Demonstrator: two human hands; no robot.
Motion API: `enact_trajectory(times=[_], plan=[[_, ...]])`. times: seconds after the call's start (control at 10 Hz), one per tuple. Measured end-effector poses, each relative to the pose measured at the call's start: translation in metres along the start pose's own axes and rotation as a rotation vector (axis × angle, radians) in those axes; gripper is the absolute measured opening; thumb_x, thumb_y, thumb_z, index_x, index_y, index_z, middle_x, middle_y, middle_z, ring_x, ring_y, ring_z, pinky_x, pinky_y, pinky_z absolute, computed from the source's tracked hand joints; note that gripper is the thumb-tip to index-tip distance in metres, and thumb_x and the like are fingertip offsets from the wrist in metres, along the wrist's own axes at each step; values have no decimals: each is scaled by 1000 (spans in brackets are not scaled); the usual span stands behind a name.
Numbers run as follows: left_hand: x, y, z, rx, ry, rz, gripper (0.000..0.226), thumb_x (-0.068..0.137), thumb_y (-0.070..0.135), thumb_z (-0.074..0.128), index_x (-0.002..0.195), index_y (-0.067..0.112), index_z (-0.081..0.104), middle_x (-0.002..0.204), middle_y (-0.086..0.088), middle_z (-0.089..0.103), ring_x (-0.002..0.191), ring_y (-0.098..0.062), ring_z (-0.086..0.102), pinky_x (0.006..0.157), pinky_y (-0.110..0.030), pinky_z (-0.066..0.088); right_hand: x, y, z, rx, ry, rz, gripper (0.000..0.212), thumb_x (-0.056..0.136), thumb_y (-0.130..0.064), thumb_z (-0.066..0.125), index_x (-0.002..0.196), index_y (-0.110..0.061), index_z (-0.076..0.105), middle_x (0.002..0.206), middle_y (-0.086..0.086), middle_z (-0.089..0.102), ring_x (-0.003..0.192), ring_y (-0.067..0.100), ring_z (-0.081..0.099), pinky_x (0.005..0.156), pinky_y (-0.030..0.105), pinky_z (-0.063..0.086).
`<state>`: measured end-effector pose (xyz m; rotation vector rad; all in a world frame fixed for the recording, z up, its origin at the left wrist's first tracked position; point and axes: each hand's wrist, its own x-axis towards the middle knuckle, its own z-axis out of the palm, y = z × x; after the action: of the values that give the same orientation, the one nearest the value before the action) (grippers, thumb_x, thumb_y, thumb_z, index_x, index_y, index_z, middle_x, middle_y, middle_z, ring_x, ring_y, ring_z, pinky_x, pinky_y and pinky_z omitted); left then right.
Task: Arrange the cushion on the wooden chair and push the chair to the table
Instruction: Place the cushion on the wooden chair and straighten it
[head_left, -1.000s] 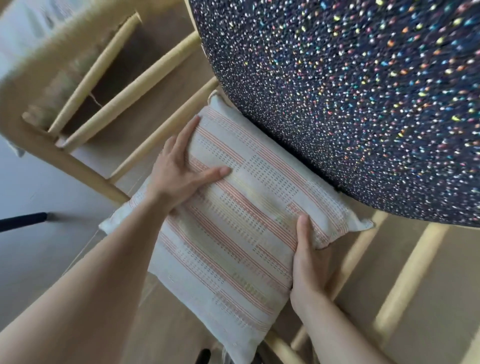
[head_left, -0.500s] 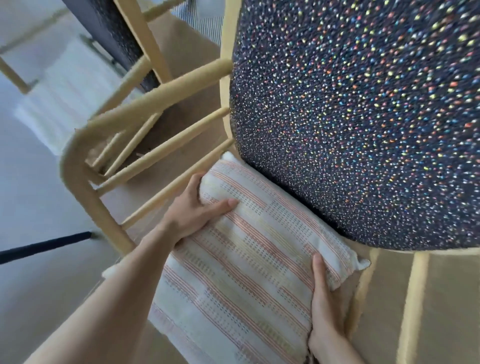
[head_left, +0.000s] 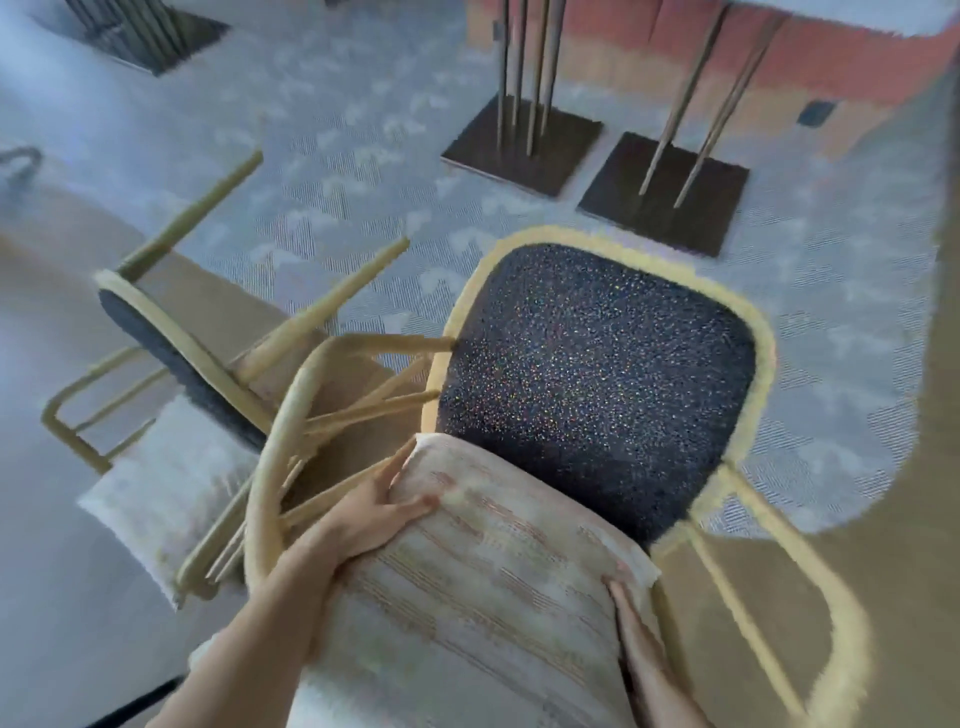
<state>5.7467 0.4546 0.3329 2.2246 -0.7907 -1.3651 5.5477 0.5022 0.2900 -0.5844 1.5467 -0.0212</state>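
Far left, a second chair (head_left: 171, 332) lies tipped over on the patterned carpet (head_left: 332, 156), legs pointing up, with a pale spare cushion (head_left: 156, 493) beside it. Next comes the curved armrest of the wooden chair (head_left: 748, 332), and against its inner side the left hand (head_left: 363, 514) grips the upper left corner of the striped cushion (head_left: 478, 582), thumb laid over the top face and the other fingers mostly tucked behind the edge. The cushion stands propped at the back of the chair (blurred, though its orange stripes still read), its top edge overlapping the dark speckled seat (head_left: 597, 374). At the cushion's right edge the right hand (head_left: 634, 639) presses flat along the side, fingers extended rather than curled. Beyond the chair, thin table legs (head_left: 524, 78) rise from dark square base plates (head_left: 519, 148).
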Motion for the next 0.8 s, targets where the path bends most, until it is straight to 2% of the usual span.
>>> enact_trajectory(times=[0.1, 0.2, 0.3, 0.4, 0.5, 0.6, 0.7, 0.8], plan=[[24, 48, -22, 52, -44, -15, 80, 96, 54, 72, 163, 52, 28, 149, 8, 56, 121, -7, 53, 92, -11, 40, 33, -127, -169, 57, -125, -110, 56, 108, -42, 47, 148, -3, 52, 154, 16, 51, 151, 33, 37, 117, 44, 32], [57, 89, -39, 90, -84, -24, 79, 93, 57, 73, 161, 49, 34, 152, 7, 53, 120, -5, 50, 89, -8, 37, 41, -166, -187, -36, -116, -234, 55, 105, -38, 56, 146, 0, 54, 154, 19, 51, 145, 35, 46, 118, 43, 34], [93, 130, -50, 148, -145, -37, 81, 92, 59, 74, 161, 47, 35, 157, 5, 43, 129, -8, 46, 82, 0, 30, 50, -214, -190, 2, -66, -271, 45, 109, -26, 51, 146, 0, 53, 145, 16, 58, 141, 34, 50, 116, 39, 36], [130, 167, -58, 170, -202, -71, 84, 91, 57, 76, 163, 42, 34, 168, -4, 35, 137, -21, 49, 103, -20, 33, 65, -265, -195, 59, -72, -159, 27, 110, -21, 43, 123, -16, 66, 111, 1, 69, 104, 18, 66, 108, 34, 42], [157, 200, -64, 201, -254, -139, 89, 91, 61, 74, 164, 41, 29, 168, -6, 37, 134, -27, 54, 111, -27, 39, 76, -305, -205, 95, -68, -93, 32, 111, -22, 41, 98, -13, 69, 99, 3, 66, 87, 10, 68, 76, 18, 51], [179, 225, -71, 290, -262, -163, 106, 76, 78, 72, 165, 42, 28, 171, -10, 33, 153, -36, 39, 127, -46, 31, 84, -336, -215, 87, -129, -82, 47, 109, -25, 45, 80, -15, 80, 95, -6, 77, 80, 5, 76, 65, 15, 55], [196, 247, -74, 321, -284, -175, 96, 88, 72, 69, 166, 36, 28, 173, -9, 31, 154, -34, 39, 127, -43, 29, 87, -359, -221, -9, -171, -61, 41, 105, -37, 54, 84, -20, 85, 102, 4, 80, 94, 14, 76, 91, 31, 57], [208, 265, -79, 372, -274, -143, 88, 94, 69, 63, 166, 33, 31, 174, -6, 28, 156, -32, 36, 128, -44, 28, 95, -384, -226, -109, -198, -58, 38, 102, -48, 56, 118, -18, 74, 124, 16, 75, 123, 30, 67, 111, 43, 48]])
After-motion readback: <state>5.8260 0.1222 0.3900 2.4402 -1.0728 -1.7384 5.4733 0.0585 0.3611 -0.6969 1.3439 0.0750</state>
